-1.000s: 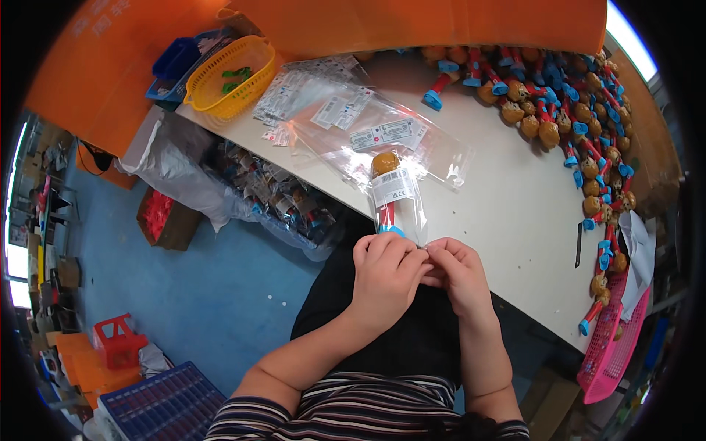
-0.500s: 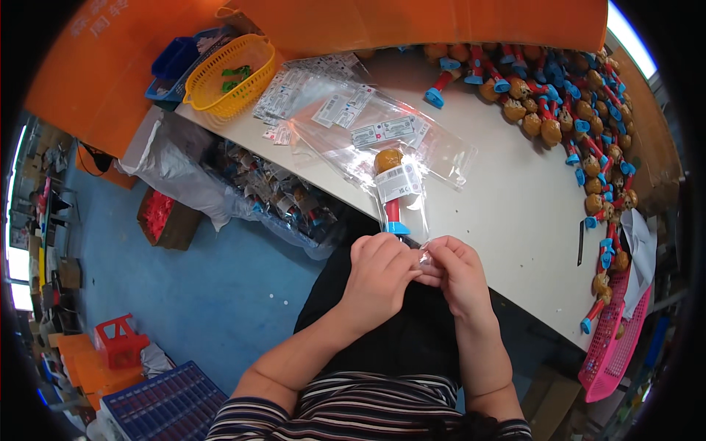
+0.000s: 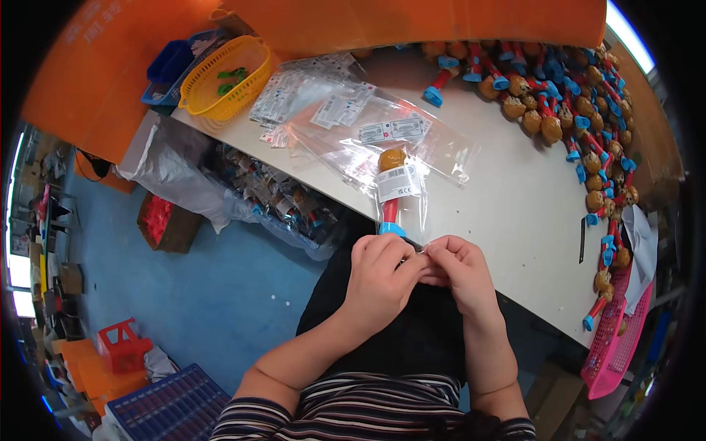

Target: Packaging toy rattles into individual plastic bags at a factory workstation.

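A clear plastic bag (image 3: 414, 217) lies over the table's front edge, with a small toy (image 3: 390, 213) inside it. The toy has a round brown head, a red stem and a blue foot, and a white label (image 3: 399, 182) covers its middle. My left hand (image 3: 380, 278) and my right hand (image 3: 457, 270) meet at the bag's near end, both closed in a pinch on its plastic. Fingers hide most of that end. Beyond the toy, flat clear bags (image 3: 441, 156) and printed label cards (image 3: 340, 110) are spread on the table.
Many similar toys (image 3: 550, 126) are heaped along the table's back and right. A yellow basket (image 3: 220, 110) holds green pieces at the back left. Below the table's left edge sits a sack of bagged toys (image 3: 283, 198). A pink basket (image 3: 614, 353) stands at the right corner.
The near end of the bag is now drawn flatter between my fingers, where it was bunched before. My hands stay in nearly the same place. The view has shifted slightly.
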A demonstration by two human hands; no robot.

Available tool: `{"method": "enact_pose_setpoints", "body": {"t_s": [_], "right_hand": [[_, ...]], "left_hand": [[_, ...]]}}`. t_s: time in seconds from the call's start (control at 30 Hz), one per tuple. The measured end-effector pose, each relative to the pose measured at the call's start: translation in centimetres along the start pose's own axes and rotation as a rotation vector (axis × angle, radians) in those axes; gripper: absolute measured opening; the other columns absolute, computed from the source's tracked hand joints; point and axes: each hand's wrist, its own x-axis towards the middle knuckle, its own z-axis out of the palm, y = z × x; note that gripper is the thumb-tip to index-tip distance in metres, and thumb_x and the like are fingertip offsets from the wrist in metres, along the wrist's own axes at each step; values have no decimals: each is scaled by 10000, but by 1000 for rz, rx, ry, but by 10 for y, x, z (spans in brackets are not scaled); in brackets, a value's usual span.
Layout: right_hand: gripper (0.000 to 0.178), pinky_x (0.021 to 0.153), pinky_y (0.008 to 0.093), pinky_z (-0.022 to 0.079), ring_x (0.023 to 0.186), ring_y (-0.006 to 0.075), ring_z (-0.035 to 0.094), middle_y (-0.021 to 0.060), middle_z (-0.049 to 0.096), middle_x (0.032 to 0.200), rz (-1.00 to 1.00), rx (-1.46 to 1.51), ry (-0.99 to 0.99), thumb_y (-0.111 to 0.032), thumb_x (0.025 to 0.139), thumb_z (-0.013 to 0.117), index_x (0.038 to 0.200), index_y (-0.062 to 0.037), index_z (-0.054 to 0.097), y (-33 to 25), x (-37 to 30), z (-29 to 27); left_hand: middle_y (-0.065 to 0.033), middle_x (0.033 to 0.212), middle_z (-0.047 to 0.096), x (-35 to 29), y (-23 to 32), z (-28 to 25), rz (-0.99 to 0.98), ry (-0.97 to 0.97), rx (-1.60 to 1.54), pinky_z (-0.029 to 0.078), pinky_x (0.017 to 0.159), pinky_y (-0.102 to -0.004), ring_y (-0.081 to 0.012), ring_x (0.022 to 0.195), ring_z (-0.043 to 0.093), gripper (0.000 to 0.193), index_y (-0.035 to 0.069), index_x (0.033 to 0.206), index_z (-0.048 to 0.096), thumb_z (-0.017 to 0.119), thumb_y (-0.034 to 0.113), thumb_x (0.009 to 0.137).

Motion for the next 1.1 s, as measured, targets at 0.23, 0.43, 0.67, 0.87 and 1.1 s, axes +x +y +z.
{"method": "enact_pose_setpoints", "body": {"t_s": [0.23, 0.43, 0.67, 0.87, 1.1], "right_hand": [[158, 658, 246, 583, 705, 135, 688, 113, 700, 849, -86, -15, 58, -146, 974, 539, 931, -3, 591, 10, 7, 0], [158, 651, 260, 594, 704, 178, 700, 168, 712, 875, -79, -61, 133, -139, 979, 516, 931, 4, 563, -8, 11, -3], [168, 658, 241, 572, 721, 145, 685, 143, 710, 838, -29, -185, 110, -127, 967, 531, 925, 30, 578, -6, 9, -6], [165, 659, 230, 565, 713, 137, 682, 136, 712, 840, 19, -182, 97, -134, 967, 548, 938, 25, 583, -10, 10, -5], [182, 631, 225, 547, 683, 123, 673, 115, 704, 842, -64, -292, 59, -143, 983, 551, 1001, 32, 597, -14, 0, -13]], "left_hand": [[-47, 856, 560, 4, -4, 1, 26, 1, -48, 390, 858, -399, -258, 919, 561, 173, 75, 852, 638, 741, 70, 714], [-68, 898, 567, -19, -63, -51, -494, 64, -1083, 450, 890, -394, -229, 963, 552, 123, 69, 832, 532, 618, 110, 911], [-31, 937, 642, 84, -211, -164, -471, 631, -1006, 488, 764, -270, -128, 869, 607, 138, 32, 1015, 634, 564, 146, 982], [-146, 942, 697, 203, -320, -188, -811, 251, 294, 515, 781, -356, -258, 872, 664, 266, -37, 999, 685, 715, 168, 832], [-138, 937, 672, 143, -184, -123, 253, 519, 620, 499, 797, -376, -307, 907, 637, 196, 41, 913, 660, 741, 12, 737]]}}
